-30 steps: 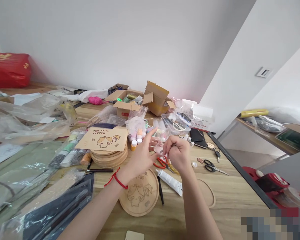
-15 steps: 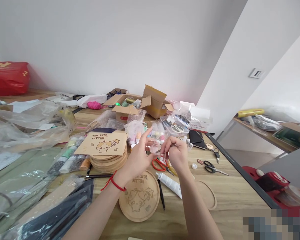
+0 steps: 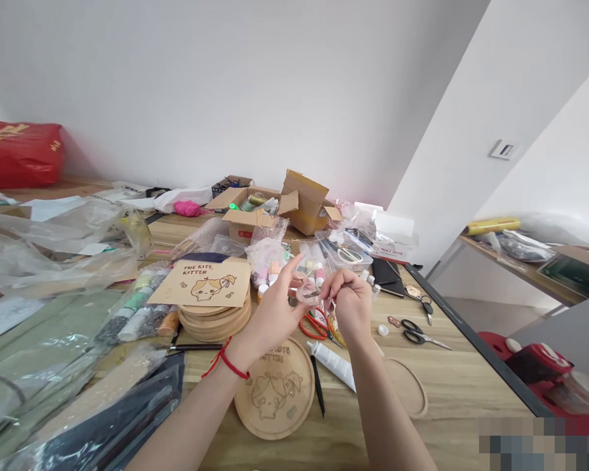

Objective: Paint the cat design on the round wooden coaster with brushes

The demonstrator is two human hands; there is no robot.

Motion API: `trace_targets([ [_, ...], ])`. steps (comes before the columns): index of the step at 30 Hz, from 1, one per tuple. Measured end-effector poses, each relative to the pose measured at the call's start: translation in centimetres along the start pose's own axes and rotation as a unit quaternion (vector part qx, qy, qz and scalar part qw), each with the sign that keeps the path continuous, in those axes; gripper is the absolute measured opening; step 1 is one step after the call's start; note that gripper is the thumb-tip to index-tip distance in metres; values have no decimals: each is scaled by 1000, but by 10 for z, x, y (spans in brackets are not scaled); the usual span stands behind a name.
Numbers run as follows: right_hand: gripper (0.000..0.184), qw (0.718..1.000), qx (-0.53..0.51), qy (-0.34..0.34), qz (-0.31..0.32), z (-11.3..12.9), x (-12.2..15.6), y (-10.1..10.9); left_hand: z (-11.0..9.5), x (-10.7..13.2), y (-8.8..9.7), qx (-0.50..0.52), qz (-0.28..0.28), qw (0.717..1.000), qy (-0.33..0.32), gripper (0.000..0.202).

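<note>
Above the worktop (image 3: 451,386), a clear round piece (image 3: 308,292) sits between the hands, raised clear of the clutter where it can be seen and worked. The left hand (image 3: 275,311) holds its edge in a narrow grip; the right hand (image 3: 351,304) pinches close beside it, its fingers hiding whatever they hold. Red-handled scissors (image 3: 314,326) lie just below.

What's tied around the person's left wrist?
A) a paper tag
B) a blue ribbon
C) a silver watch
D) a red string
D. A red string is tied around the wrist just below the left hand.
</note>
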State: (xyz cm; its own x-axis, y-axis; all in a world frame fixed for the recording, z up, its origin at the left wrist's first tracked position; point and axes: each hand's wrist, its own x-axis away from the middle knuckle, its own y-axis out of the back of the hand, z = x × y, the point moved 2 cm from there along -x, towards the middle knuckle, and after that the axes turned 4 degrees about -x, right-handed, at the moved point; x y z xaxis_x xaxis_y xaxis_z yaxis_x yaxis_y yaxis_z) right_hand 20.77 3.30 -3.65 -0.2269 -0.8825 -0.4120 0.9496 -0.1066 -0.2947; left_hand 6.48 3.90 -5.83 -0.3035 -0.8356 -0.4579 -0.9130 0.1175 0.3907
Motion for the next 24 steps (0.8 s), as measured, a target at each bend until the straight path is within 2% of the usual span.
trace_targets([
  [2,12,1000,2,7,-13,-1,0,0,-1,0,0,0,3,1000,-3,78],
  [5,12,1000,-14,-22,15,-3,-1,-1,-1,0,-1,1,5,1000,3,78],
  [8,11,999,-29,-19,-2,-3,-1,-1,-1,0,-1,5,6,1000,6,78],
  [11,12,999,-26,-31,17,-2,0,-2,-1,1,0,-1,0,1000,6,77],
  [15,13,1000,-15,-2,-9,1,1,0,-2,1,2,-4,-1,1000,2,77],
  [19,13,999,-25,-16,26,0,1,0,-2,1,2,-10,-3,1000,1,77],
  [24,14,999,10,5,30,3,3,-1,-6,0,3,-11,3,1000,4,79],
])
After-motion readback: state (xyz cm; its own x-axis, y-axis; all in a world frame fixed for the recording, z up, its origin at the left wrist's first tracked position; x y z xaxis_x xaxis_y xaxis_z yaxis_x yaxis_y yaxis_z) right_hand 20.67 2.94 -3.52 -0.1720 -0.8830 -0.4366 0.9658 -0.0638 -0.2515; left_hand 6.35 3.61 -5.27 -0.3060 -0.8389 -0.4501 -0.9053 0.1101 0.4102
